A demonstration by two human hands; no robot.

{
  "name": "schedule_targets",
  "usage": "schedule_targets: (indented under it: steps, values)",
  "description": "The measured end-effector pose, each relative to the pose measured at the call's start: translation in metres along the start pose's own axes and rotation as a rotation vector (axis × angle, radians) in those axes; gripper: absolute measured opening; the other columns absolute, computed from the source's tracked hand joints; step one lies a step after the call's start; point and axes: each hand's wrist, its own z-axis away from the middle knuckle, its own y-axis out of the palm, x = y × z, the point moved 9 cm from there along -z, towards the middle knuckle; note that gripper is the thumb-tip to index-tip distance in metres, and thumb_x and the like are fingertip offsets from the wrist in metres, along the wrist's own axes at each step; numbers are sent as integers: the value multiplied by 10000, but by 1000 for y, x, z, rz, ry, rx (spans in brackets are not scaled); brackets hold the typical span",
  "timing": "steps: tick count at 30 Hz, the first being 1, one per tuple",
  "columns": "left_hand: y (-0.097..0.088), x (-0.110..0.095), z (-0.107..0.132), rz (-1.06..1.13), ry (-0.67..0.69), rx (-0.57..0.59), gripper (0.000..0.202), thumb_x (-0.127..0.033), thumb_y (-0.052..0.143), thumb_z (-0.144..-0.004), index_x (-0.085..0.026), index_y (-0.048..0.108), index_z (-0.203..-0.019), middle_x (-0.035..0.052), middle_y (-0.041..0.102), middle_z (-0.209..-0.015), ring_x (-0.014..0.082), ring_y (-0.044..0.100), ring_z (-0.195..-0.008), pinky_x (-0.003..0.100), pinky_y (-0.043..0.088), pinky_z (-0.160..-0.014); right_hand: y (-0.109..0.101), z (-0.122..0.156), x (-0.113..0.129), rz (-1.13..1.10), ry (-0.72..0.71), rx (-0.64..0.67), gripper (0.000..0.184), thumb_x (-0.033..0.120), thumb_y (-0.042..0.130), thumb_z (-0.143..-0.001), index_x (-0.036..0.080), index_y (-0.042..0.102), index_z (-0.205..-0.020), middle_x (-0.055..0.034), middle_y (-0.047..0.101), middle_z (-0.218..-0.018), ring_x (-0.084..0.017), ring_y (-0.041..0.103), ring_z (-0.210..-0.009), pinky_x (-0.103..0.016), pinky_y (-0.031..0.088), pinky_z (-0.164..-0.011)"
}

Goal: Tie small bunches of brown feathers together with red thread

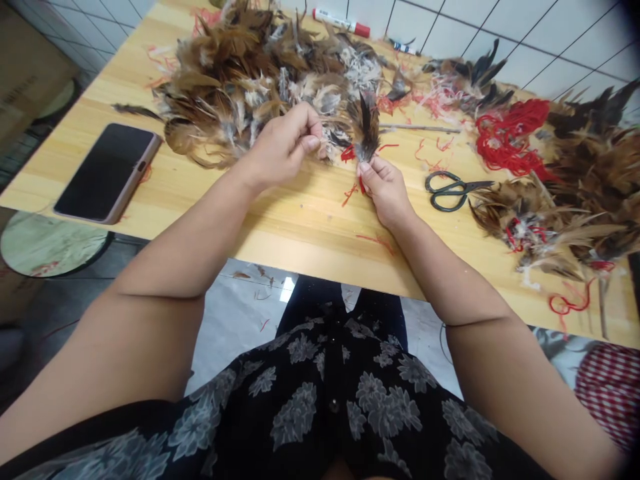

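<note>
My right hand (387, 190) pinches a small bunch of feathers (367, 130) by its lower end, with the dark tips pointing up. Red yarn shows under the thumb and beside the bunch. My left hand (287, 147) is closed, thumb against fingertips, at the front edge of a large pile of brown and grey feathers (225, 73). Whatever lies between those fingertips, if anything, is too small to make out. Black-handled scissors (447, 191) lie to the right of my right hand.
A phone (107, 173) lies at the table's left. Red yarn (513, 137) and more feathers (590, 173) cover the right side. A thin stick (420, 128) and a red marker (343, 23) lie farther back, before the tiled wall (465, 20).
</note>
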Motion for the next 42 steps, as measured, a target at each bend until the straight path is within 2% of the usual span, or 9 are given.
schedule_targets:
  steps: [4, 10, 19, 23, 29, 33, 37, 39, 42]
  values:
    - [15, -5, 3, -9, 46, 47, 369, -493, 1101, -1043, -337, 767, -1032, 27, 721, -952, 324, 679, -1105, 443, 530, -1144, 3, -2, -2, 51, -9, -8, 826, 1076, 751, -992, 266, 642, -877, 52, 410, -714, -144, 386, -708, -321, 366, -701]
    - [30, -14, 4, -48, 69, 98, 235, -247, 1084, -972, -313, 858, -968, 36, 798, -967, 325, 656, -1051, 420, 561, -1092, 11, -3, 4, 63, 35, 3, 780, 990, 847, -998, 246, 664, -853, 40, 465, -732, -146, 457, -759, -313, 391, -719]
    - [48, -15, -3, -137, 143, 229, 210, -239, 1016, -978, -368, 877, -887, 33, 822, -949, 333, 717, -1051, 468, 575, -1132, 21, -4, 4, 35, 83, 62, 759, 897, 965, -952, 219, 661, -796, 21, 573, -760, -147, 588, -848, -287, 482, -774]
    - [44, -4, -5, -158, 44, 186, 247, -208, 1033, -939, -346, 840, -869, 36, 755, -892, 344, 755, -1115, 459, 573, -1188, 24, -5, 0, 35, 76, 118, 747, 897, 978, -936, 204, 719, -831, 3, 639, -796, -164, 642, -895, -297, 509, -800]
    - [48, 7, -12, -228, 108, 155, 265, -405, 1016, -937, -358, 764, -872, 78, 750, -941, 400, 760, -1164, 549, 569, -1199, 28, -6, -11, 122, 120, 164, 663, 800, 1010, -956, 207, 729, -861, 20, 629, -787, -154, 573, -839, -309, 478, -785]
    - [30, -21, -6, -236, 259, -43, 424, -714, 981, -1007, -359, 755, -1061, 115, 755, -1196, 417, 659, -1306, 583, 472, -1318, 23, -5, -7, 149, 98, 104, 600, 710, 934, -1072, 229, 660, -843, 21, 612, -814, -151, 548, -835, -312, 502, -836]
    - [1, -45, 11, -195, 312, -284, 424, -664, 996, -1084, -309, 765, -1102, 108, 709, -1243, 397, 541, -1358, 541, 303, -1434, 11, -3, 2, 81, 83, -10, 674, 824, 834, -1109, 264, 585, -829, 24, 542, -789, -165, 521, -818, -315, 518, -829]
    - [3, -41, 12, -157, 285, -266, 372, -613, 996, -1082, -312, 798, -989, 83, 717, -1090, 376, 587, -1219, 544, 404, -1357, 6, -2, 5, 31, 83, -66, 724, 908, 827, -1066, 278, 557, -831, 31, 507, -772, -171, 497, -803, -316, 515, -805]
    - [24, -27, 5, -112, 191, -125, 297, -528, 976, -1047, -312, 854, -884, 70, 766, -975, 354, 675, -1066, 534, 568, -1176, 7, -1, 9, 6, 75, -77, 799, 1026, 827, -964, 288, 549, -832, 34, 482, -762, -183, 498, -826, -327, 506, -809]
